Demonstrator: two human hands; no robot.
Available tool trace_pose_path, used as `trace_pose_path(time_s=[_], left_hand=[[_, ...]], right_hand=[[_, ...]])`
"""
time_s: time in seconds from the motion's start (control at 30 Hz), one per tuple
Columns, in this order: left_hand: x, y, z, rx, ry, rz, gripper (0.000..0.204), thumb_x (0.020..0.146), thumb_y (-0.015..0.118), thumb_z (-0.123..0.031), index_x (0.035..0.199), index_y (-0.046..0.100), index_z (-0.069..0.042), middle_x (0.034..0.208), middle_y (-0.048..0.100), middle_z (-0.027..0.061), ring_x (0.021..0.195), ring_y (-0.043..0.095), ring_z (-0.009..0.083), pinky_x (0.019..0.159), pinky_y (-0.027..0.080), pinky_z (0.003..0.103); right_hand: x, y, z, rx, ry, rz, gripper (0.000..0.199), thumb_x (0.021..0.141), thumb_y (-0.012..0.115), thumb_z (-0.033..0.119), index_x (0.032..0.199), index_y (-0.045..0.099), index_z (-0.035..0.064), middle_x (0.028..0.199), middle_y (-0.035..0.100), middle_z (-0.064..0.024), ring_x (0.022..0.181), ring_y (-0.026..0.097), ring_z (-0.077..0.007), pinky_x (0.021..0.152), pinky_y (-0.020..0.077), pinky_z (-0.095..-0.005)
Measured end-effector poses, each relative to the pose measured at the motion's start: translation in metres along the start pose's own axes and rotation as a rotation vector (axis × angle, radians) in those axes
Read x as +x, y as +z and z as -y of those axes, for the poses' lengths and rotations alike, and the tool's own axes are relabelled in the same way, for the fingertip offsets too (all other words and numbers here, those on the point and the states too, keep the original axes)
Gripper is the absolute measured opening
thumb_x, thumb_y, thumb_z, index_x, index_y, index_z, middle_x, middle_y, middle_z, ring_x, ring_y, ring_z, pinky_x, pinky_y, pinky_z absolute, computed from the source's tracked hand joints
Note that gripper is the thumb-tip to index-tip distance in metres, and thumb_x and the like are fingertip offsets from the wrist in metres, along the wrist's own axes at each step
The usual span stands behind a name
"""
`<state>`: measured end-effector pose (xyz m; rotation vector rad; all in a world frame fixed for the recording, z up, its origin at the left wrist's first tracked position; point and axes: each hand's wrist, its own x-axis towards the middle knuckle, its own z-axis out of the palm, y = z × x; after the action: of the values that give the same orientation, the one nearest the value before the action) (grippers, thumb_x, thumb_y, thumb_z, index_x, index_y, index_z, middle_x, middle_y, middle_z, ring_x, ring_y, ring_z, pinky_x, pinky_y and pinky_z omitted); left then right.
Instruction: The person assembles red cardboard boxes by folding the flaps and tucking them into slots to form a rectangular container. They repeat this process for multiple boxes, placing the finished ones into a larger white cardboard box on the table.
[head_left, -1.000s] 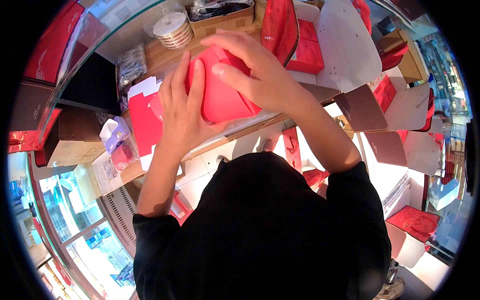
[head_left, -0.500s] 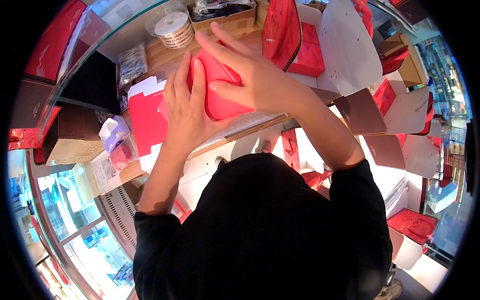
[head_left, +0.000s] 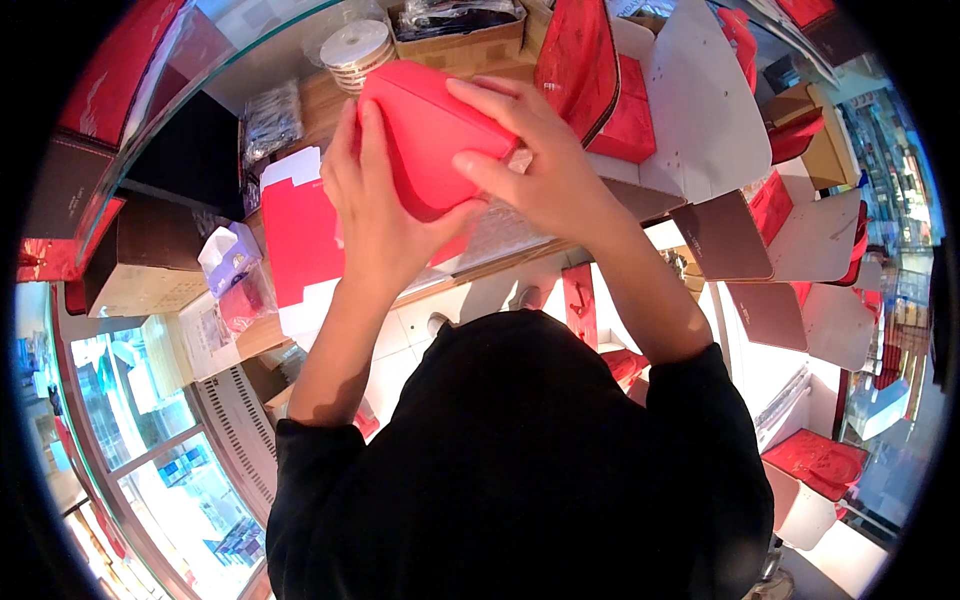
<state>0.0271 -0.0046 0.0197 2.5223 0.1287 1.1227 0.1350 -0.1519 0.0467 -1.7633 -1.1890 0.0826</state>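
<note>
I hold a red folded carton box (head_left: 425, 135) up over the wooden counter (head_left: 300, 110) with both hands. My left hand (head_left: 375, 220) wraps its left side and underside, fingers pointing up along the box. My right hand (head_left: 540, 170) lies over its top right, fingers pressed across the red face. The box tilts, its upper edge toward the far side of the counter. My black sleeves fill the lower part of the view.
A flat red carton blank (head_left: 300, 235) lies on the counter to the left. A spool of ribbon (head_left: 355, 45) and a cardboard tray (head_left: 460, 30) stand at the back. Open red and white boxes (head_left: 640, 100) crowd the right. A tissue pack (head_left: 228, 255) sits at the left.
The red box has moved up and away from me, and my right hand has slid across its top face. My left hand keeps its grip underneath.
</note>
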Motion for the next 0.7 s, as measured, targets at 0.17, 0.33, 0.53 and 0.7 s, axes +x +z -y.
trace_pose_path(time_s=[0.17,0.33,0.53,0.7], left_hand=[[0.021,-0.025,0.033,-0.534,-0.088,0.094,0.096,0.065,0.079,-0.036,0.141,0.028,-0.007,0.142,0.028,0.0165,0.127,0.034,0.0299,0.101,0.032,0.042],[0.04,-0.027,0.03,-0.759,0.075,0.283,0.046,0.073,0.073,-0.014,0.116,0.059,-0.006,0.126,0.051,0.0143,0.115,0.05,0.0255,0.096,0.039,0.035],[0.03,-0.026,0.021,-0.728,0.032,0.232,0.033,0.073,0.072,-0.009,0.105,0.065,-0.004,0.119,0.057,0.0134,0.111,0.052,0.0238,0.094,0.041,0.034],[0.041,-0.044,0.02,-0.614,-0.082,0.501,0.044,0.075,0.071,-0.013,0.116,0.06,-0.004,0.117,0.057,0.0133,0.108,0.054,0.0245,0.093,0.041,0.033]], right_hand=[[0.002,-0.021,-0.014,0.042,-0.194,0.062,0.041,0.082,0.062,0.016,0.122,0.057,0.0098,0.132,0.042,-0.0114,0.118,0.044,-0.0215,0.091,0.0418,-0.0311],[0.004,-0.022,-0.002,0.179,-0.241,0.1,0.033,0.085,0.057,0.013,0.117,0.061,0.0096,0.133,0.042,-0.0117,0.118,0.044,-0.0218,0.092,0.0401,-0.0317],[0.004,-0.02,-0.008,0.199,-0.31,0.114,0.028,0.088,0.053,0.013,0.113,0.063,0.0092,0.134,0.043,-0.0129,0.119,0.044,-0.0234,0.095,0.0375,-0.0326],[0.011,-0.018,-0.007,0.141,-0.244,0.173,0.031,0.088,0.052,0.014,0.118,0.059,0.0096,0.134,0.043,-0.0113,0.122,0.042,-0.0248,0.099,0.0348,-0.0343]])
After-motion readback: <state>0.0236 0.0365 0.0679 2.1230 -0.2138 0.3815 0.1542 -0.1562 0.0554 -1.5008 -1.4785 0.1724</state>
